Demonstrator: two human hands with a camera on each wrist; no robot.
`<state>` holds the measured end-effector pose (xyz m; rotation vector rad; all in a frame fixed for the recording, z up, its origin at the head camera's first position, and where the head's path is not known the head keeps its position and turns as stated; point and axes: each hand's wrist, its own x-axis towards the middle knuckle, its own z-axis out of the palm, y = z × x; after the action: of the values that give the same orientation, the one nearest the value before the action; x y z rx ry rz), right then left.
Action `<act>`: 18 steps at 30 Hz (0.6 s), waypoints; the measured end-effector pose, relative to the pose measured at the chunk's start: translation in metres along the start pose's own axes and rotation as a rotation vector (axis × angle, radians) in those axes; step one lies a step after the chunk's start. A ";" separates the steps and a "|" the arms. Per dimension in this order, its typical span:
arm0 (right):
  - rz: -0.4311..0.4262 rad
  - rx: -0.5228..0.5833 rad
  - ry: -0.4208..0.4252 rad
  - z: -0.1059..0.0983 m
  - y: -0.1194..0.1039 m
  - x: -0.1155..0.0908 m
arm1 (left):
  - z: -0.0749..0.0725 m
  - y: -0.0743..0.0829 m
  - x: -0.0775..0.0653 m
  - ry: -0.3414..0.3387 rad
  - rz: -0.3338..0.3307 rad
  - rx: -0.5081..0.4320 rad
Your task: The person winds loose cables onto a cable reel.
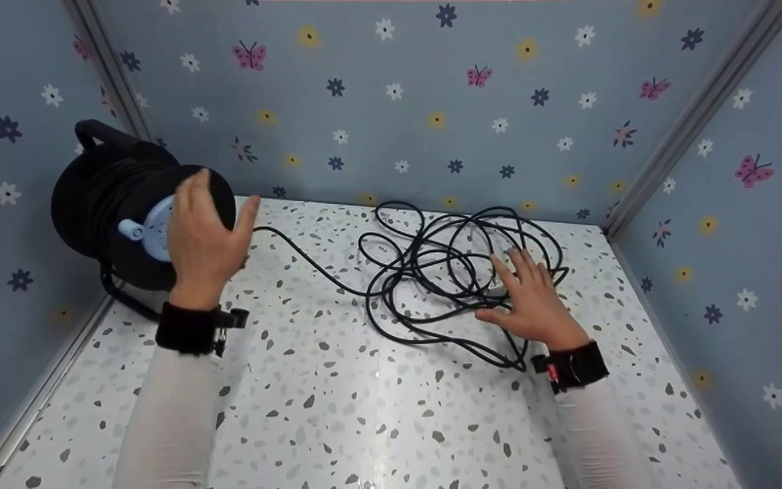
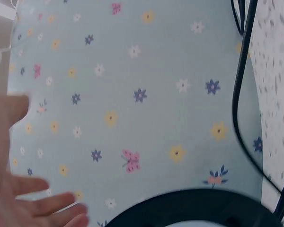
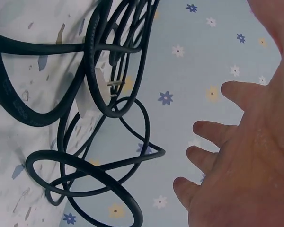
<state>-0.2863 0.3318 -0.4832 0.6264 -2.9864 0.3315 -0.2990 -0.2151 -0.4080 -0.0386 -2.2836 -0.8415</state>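
Note:
A black cable reel [image 1: 113, 197] with a light blue hub and crank knob [image 1: 132, 229] stands at the left. My left hand [image 1: 204, 238], fingers extended and thumb spread, overlaps the reel's front in the head view. In the left wrist view that hand [image 2: 33, 189] holds nothing, and the reel's rim [image 2: 189, 198] shows at the bottom. A loose tangle of black cable [image 1: 425, 272] lies on the right of the floor. Over its right side my right hand [image 1: 533, 299] spreads its fingers, holding nothing. Among the loops sits a white plug [image 3: 92, 94] with metal pins, mostly hidden in the head view.
The white speckled floor [image 1: 337, 421] is bounded by blue flowered panels [image 1: 432, 102] at the back and on both sides. A single strand of cable [image 1: 309, 261] runs from the reel to the tangle. The reel's black tube frame [image 1: 123, 295] reaches the floor at left.

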 end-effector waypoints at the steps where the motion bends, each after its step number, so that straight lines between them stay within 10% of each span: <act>1: -0.011 0.001 -0.005 0.001 -0.001 0.001 | -0.005 -0.001 0.009 0.050 -0.028 -0.010; 6: -0.072 0.085 -0.029 0.003 -0.012 0.013 | -0.026 -0.004 0.043 0.128 -0.196 -0.023; 12: -0.124 0.231 -0.086 0.006 -0.036 0.038 | -0.047 -0.011 0.072 -0.013 -0.388 -0.020; 18: -0.127 0.302 -0.157 0.007 -0.064 0.066 | -0.074 -0.018 0.091 -0.099 -0.635 -0.577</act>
<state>-0.3211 0.2469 -0.4698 0.9036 -3.0474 0.7674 -0.3284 -0.2906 -0.3215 0.4124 -2.0753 -1.8384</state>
